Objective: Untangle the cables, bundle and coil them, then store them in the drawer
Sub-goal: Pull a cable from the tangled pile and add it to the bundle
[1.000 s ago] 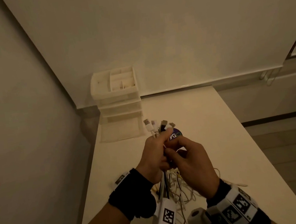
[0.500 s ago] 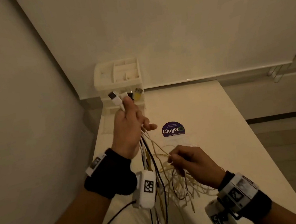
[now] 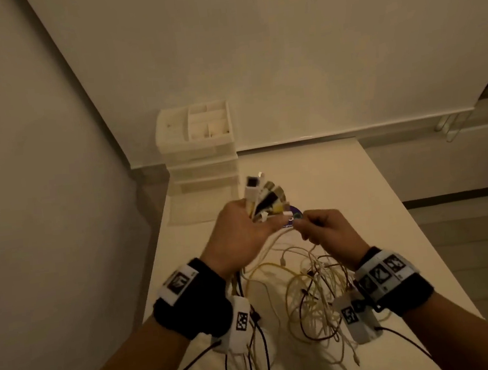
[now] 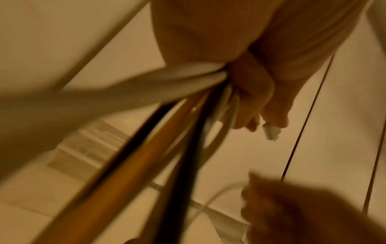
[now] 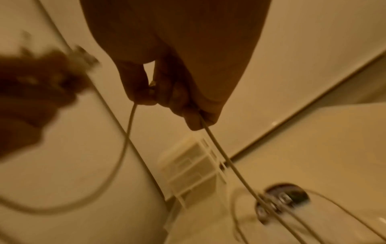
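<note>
The cables (image 3: 311,292) hang in a loose tangle over the white table (image 3: 341,174), their plug ends (image 3: 263,196) gathered in the left hand (image 3: 239,236), which grips them in a closed fist. The plugs fan up and away from the person, toward the drawer unit (image 3: 200,150), and the strands run down past the wrist. The right hand (image 3: 326,230), just beside the left, pinches one thin cable between thumb and fingertips.

Only the left wrist view shows the grip from below: fingers (image 4: 256,99) curled round white, black and amber strands (image 4: 158,148). The right wrist view shows the pinched cable (image 5: 221,156) leaving the fingers on two sides and dropping toward a round sticker (image 5: 290,193) on the table, which the head view mostly hides behind the hands.

The drawer unit stands at the table's far left corner, its lowest drawer pulled out. Plain pale walls (image 3: 282,45) meet behind it.
</note>
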